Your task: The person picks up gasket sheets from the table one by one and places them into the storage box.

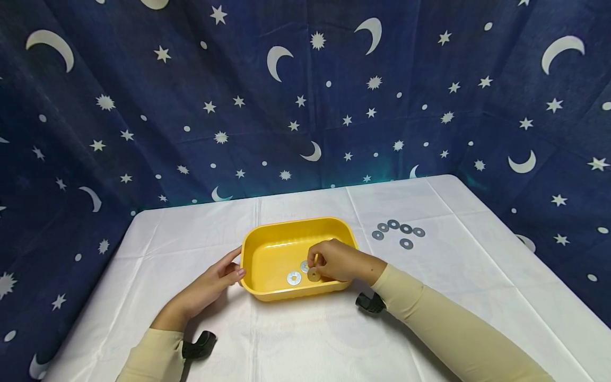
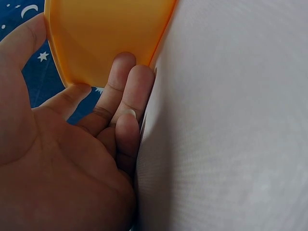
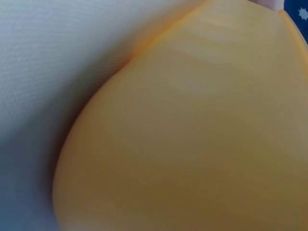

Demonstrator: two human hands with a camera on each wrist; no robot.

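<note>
A yellow plastic tray (image 1: 272,249) with rounded corners sits on the white-covered table. My left hand (image 1: 210,286) is at its left end, the thumb by the rim. In the left wrist view, the fairly straight fingers (image 2: 137,91) rest against the outer wall. My right hand (image 1: 341,260) reaches over the tray's right side and pinches a flat round metal washer (image 1: 313,275) just above the tray floor. Two more washers lie inside, a shiny one (image 1: 294,278) and another (image 1: 304,266) partly hidden by the fingers. Only the tray's outer wall (image 3: 183,125) fills the right wrist view; that hand is hidden there.
Several grey washers (image 1: 406,228) lie in a loose group on the table, right of the tray. The white cloth (image 1: 305,345) has raised fold lines. A dark blue curtain (image 1: 258,122) with moons and stars hangs behind and at both sides.
</note>
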